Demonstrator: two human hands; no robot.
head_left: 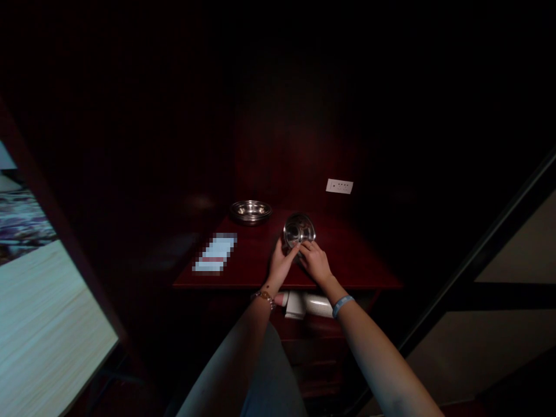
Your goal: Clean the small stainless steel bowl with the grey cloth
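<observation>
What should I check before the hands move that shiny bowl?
1. Both hands on the bowl: ok. The left hand and right hand touch the small steel bowl at its near rim.
2. Bowl level: not ok. It is tilted, its inside facing the camera.
3. Bowl empty: cannot tell; too dark and reflective.
4. Other dish out of the way: ok. The second steel dish sits apart, farther back left.
5. Card clear of the hands: ok. The flat card lies to the left on the red wooden table.
6. Grip firm: cannot tell; only fingertips show.
</observation>
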